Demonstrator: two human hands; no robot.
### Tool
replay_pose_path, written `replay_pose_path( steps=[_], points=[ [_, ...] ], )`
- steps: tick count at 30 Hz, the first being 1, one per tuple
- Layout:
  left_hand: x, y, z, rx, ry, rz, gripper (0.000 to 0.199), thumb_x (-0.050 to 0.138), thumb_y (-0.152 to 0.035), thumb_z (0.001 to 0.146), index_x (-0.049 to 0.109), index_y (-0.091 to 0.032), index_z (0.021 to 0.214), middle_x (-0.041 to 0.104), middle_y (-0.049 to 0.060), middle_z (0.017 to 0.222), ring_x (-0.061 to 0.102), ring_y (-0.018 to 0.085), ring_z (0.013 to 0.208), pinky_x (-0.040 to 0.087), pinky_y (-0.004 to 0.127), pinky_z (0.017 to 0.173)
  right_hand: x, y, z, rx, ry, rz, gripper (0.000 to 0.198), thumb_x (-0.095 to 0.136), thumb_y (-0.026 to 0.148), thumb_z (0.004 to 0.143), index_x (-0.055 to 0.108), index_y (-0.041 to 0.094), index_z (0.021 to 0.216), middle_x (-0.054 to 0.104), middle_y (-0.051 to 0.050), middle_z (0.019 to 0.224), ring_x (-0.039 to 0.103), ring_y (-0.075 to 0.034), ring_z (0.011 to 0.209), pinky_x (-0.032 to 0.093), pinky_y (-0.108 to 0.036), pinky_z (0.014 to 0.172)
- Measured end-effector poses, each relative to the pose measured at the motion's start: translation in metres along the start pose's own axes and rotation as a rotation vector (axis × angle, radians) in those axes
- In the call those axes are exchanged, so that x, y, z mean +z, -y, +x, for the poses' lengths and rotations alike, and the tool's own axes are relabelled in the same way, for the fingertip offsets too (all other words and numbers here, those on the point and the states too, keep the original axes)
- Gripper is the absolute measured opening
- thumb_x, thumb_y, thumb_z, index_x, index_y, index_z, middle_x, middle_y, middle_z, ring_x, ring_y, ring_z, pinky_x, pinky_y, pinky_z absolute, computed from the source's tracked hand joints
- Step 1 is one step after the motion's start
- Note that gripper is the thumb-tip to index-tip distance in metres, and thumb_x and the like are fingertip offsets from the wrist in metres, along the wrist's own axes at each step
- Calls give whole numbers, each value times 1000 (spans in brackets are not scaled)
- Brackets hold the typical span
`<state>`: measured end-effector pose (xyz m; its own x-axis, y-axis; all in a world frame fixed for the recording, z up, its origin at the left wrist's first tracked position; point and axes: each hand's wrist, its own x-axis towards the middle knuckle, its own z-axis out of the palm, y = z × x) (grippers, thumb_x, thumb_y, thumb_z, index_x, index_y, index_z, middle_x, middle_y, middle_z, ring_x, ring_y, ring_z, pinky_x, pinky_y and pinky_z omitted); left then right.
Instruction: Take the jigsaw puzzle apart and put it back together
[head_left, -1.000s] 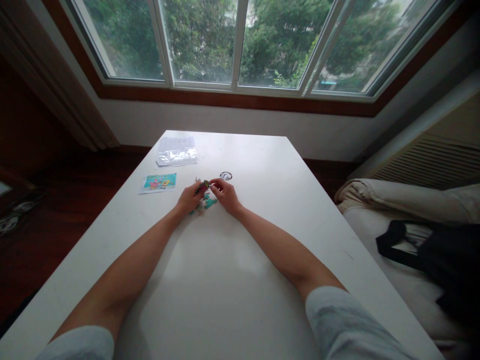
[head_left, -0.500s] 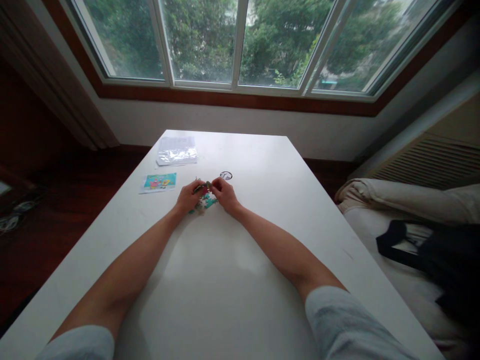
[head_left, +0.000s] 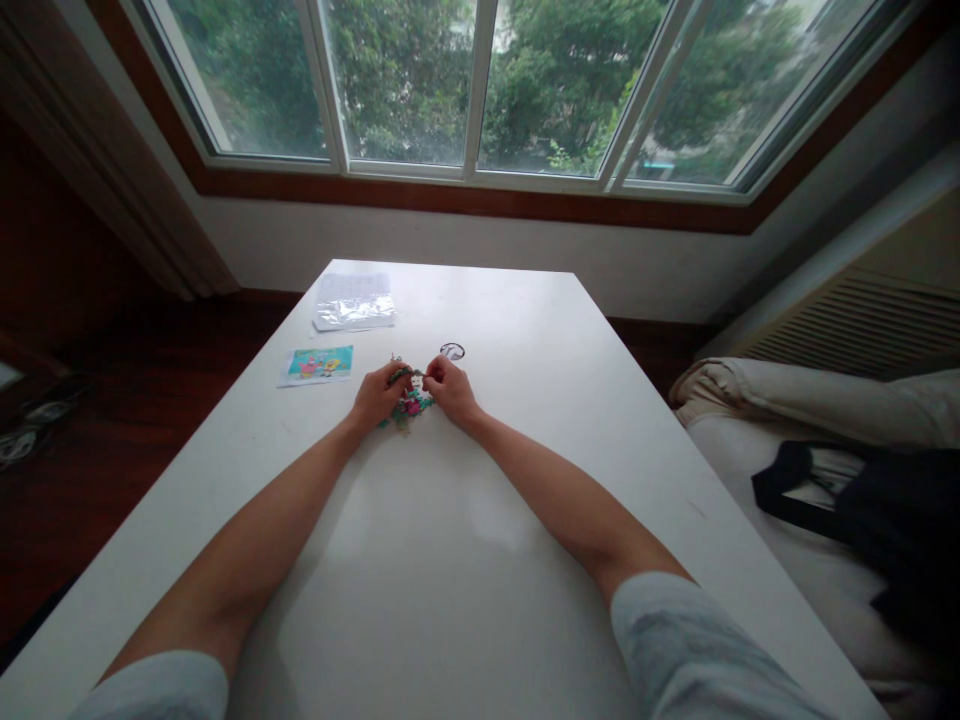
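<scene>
The pieces point(head_left: 413, 405) lie on the bench point(head_left: 457, 570), between the left grip point(head_left: 376, 396) and the right grip point(head_left: 454, 393). To their left, on the bench, lies the card point(head_left: 321, 364), with the bag point(head_left: 354, 303) behind it. A round item point(head_left: 452, 351) lies just behind the right grip, right of the bag and card. Beyond the bench is the window point(head_left: 405, 100), with the curtain point(head_left: 124, 170) to its left. Right of the bench, cloth point(head_left: 911, 520) lies on bedding point(head_left: 727, 465).

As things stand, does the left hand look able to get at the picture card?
Likely yes: the card lies left of the left hand, with nothing visible between them, though that hand seems to hold pieces.
</scene>
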<state>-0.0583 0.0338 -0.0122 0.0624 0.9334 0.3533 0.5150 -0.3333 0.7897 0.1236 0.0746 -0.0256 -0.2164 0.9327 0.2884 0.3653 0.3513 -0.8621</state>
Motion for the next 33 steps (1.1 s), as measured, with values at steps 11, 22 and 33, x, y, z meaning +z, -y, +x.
replay_pose_path(
  steps=[11,22,33],
  points=[
    [-1,6,2,17,-12,65,26,58,-41,94,69,-19,87,69,0,76,60,15,71,44,26,67,-1,4,-1,-59,35,-39,7,59,25,82,64,22,85,61,5,69,54,-13,66,39,-25,64],
    [-1,5,3,1,-31,126,27,57,-41,93,71,-19,96,69,0,78,58,16,70,43,26,68,-2,8,-3,-209,46,-163,26,58,35,92,60,21,71,56,4,66,48,-12,64,33,-25,63],
    [-2,5,3,39,21,201,28,56,-44,95,70,-20,91,67,0,74,57,16,69,41,27,65,-4,7,-3,-164,50,-30,19,59,37,93,69,23,101,68,2,81,59,-14,75,44,-24,72]
  ],
)
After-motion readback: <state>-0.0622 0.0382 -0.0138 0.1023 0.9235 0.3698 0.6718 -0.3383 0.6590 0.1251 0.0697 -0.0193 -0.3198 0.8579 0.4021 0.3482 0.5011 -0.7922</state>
